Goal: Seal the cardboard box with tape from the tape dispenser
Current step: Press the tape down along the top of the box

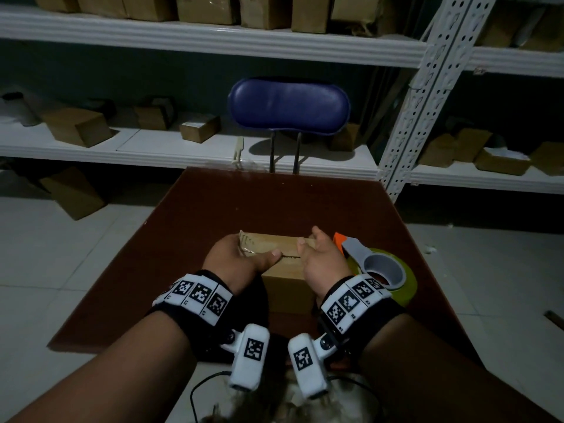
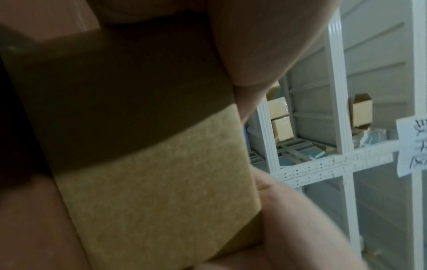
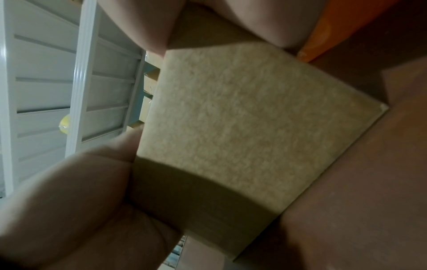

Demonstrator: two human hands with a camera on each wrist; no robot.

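Observation:
A small cardboard box (image 1: 288, 290) stands on the brown table (image 1: 198, 215), near its front edge. My left hand (image 1: 238, 261) grips the box's left side, its thumb lying along the dark seam on top. My right hand (image 1: 320, 261) holds the right side, thumb on the top edge. A shiny crinkled strip, perhaps tape, shows under the left palm. The tape dispenser (image 1: 381, 270), grey with an orange end and a yellowish roll, lies just right of the box. In the wrist views the box (image 2: 161, 182) (image 3: 242, 118) fills the frame between thumb and fingers, and the dispenser's orange end (image 3: 323, 36) shows behind it.
A blue padded chair back (image 1: 288, 105) stands beyond the table's far edge. White metal shelving (image 1: 213, 35) holding several cardboard boxes runs across the background. A black cable (image 1: 198, 389) loops on the tiled floor near me.

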